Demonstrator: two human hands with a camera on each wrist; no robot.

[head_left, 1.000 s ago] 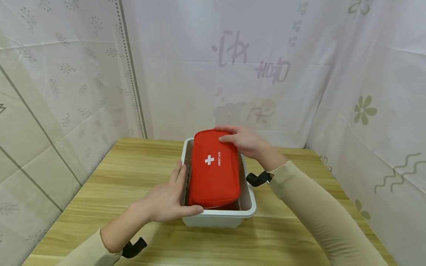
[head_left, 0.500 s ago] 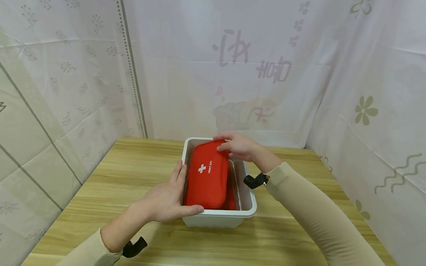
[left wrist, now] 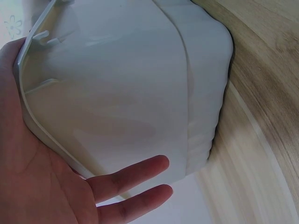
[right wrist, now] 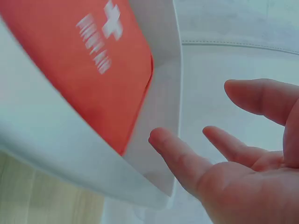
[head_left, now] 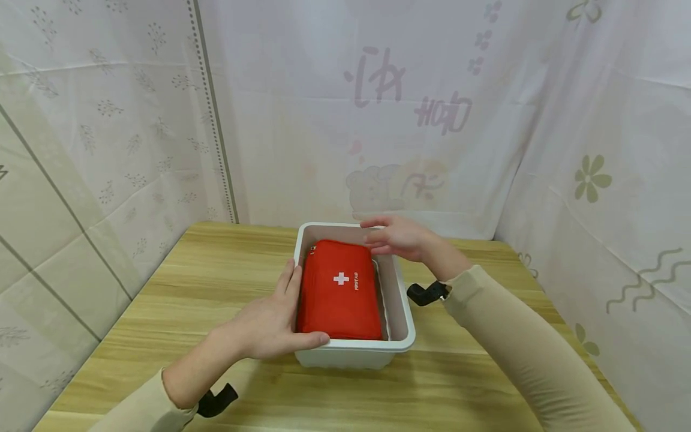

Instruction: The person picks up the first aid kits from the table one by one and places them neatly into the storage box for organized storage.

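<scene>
A red first aid pouch (head_left: pixel 340 306) with a white cross lies face up inside a white plastic bin (head_left: pixel 407 327), below its rim. My left hand (head_left: pixel 264 327) rests against the bin's near-left corner, thumb along the front rim and fingers spread along the left side; the left wrist view has two fingers against the outer wall (left wrist: pixel 126 107). Over the bin's far-right corner, my right hand (head_left: pixel 402 239) hovers with loosely bent fingers and nothing in them. In the right wrist view its fingers (right wrist: pixel 177 156) are apart from the pouch (right wrist: pixel 93 70).
The bin stands on a wood-grain table (head_left: pixel 232 264). Pale printed curtains (head_left: pixel 302 120) hang behind the table and on both sides. A whitish edge (head_left: pixel 384 300) shows between the pouch and the bin's right wall. Black straps with short stubs (head_left: pixel 426 294) sit at both wrists.
The right hand has lowered the first aid pouch into the bin, let go of it and drawn slightly right. The left hand has stayed at the bin's corner.
</scene>
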